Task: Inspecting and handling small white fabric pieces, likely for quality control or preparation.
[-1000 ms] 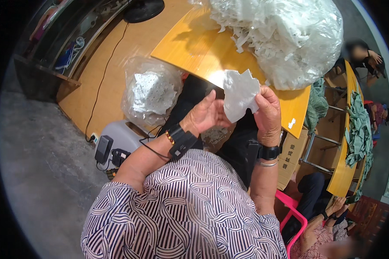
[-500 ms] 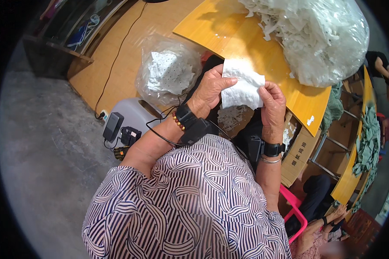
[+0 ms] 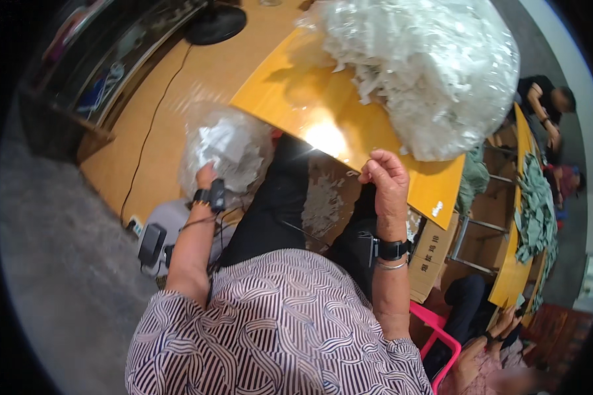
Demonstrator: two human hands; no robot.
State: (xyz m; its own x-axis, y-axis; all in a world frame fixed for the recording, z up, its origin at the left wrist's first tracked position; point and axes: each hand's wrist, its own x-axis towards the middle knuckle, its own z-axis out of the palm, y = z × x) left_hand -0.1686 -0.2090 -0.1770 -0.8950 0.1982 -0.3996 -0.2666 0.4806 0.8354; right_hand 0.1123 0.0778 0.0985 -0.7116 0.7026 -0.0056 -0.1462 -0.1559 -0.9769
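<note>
My left hand reaches to the near side of a clear plastic bag on the left. White sheets fill the bag, and a brighter white sheet lies just beyond my fingers. Blur hides whether those fingers still grip it. Near the front edge of the yellow table, my right hand is raised with its fingers curled in and the thumb pressed near the forefinger. A tiny white bit shows by its fingertips; whether it is pinched there I cannot make out.
A large clear bag of white scraps stands on the table. White scraps lie below, between my knees. A cardboard box and a pink stool are at right. A black cord crosses the floor at left; other people sit farther right.
The white sheet that both hands held has left my right hand. My left hand has moved left and down to the bag; my right hand has drawn slightly nearer, its fingers curled.
</note>
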